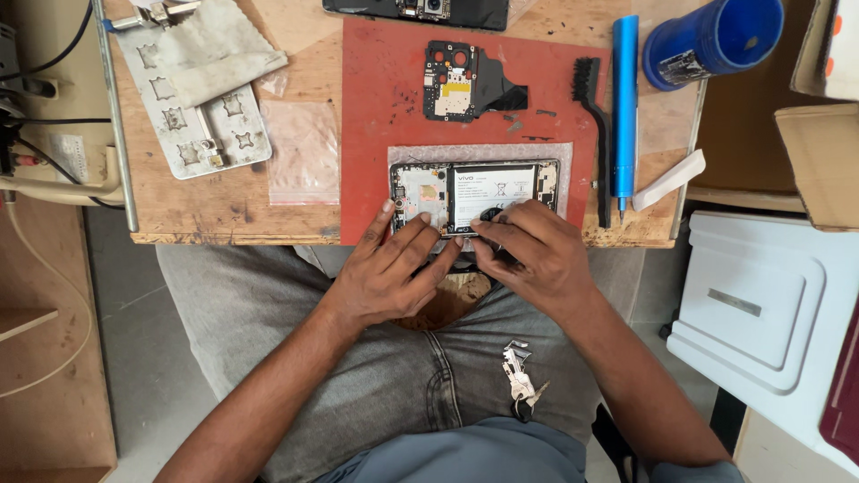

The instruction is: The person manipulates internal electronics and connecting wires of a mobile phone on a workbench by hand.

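A bunch of keys (519,383) hangs at the person's lap, close under both hands. The left hand (389,273) rests on the near edge of an opened phone (474,197), with its fingers (410,234) spread apart and pressing flat on the left part of the phone. The right hand (537,250) sits just beside it, with its fingers (501,231) bunched together over the lower middle of the phone. They seem to pinch something small and dark there, but I cannot tell what it is.

The phone lies with its back off, right under the fingertips, on a clear plastic bag on a red mat (376,107). To do this bit well, I think the left hand should hold the phone still while the right hand works slowly and softly, because the parts inside look thin and easy to break.

Just past the fingers, on the mat, lies a small black circuit board (452,82). To the right of the fingers are a black brush (591,107) and a blue screwdriver (625,107), then a blue cup (711,40) farther off. Far to the left of the fingers lies a grey metal plate (192,116) with a cloth on it. The wooden bench (224,210) is scratched and worn. The floor below is grey, and a white box (761,304) stands to the right.
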